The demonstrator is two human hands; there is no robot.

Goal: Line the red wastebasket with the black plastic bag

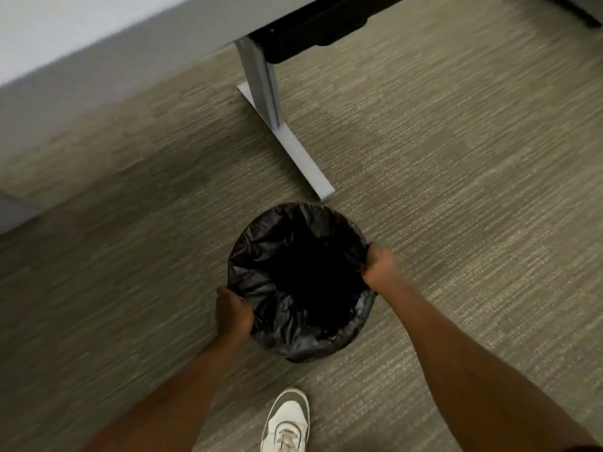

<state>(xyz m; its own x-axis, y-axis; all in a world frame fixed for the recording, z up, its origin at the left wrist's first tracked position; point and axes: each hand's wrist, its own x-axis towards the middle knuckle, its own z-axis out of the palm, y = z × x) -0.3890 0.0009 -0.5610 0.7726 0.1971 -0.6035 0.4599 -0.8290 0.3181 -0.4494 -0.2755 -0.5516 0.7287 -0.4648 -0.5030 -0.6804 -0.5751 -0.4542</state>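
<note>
Carpet [456, 158] in a grey-beige ribbed weave is covering the whole floor and is filling most of the view. Along the upper left, a pale wall [65, 60] is running diagonally and is meeting the carpet. At the top centre, a table [293, 14] is projecting into view; its dark underside is showing, and its grey metal leg [261, 79] is descending to a flat foot [300, 154] that is lying on the carpet and pointing toward the lower right.

Just beyond the near end of that foot, the wastebasket is standing upright on the carpet at the centre of the view. Its red wall is not showing, because the black bag [261, 256] is covering it: the plastic is lining the dark interior, is folding over the full rim, and is hanging down the outside on the near side in glossy wrinkles.

Both bare forearms are reaching in from the bottom edge. The left hand [233, 313] is clenching the folded plastic at the lower left of the rim, with the fingers curled around the outside. The right hand [380, 264] is grasping the plastic at the right of the rim, with the fingers closed over the edge.

Near the bottom centre, one white and grey shoe [287, 419] is resting on the carpet, close to the wastebasket and between the two forearms.
</note>
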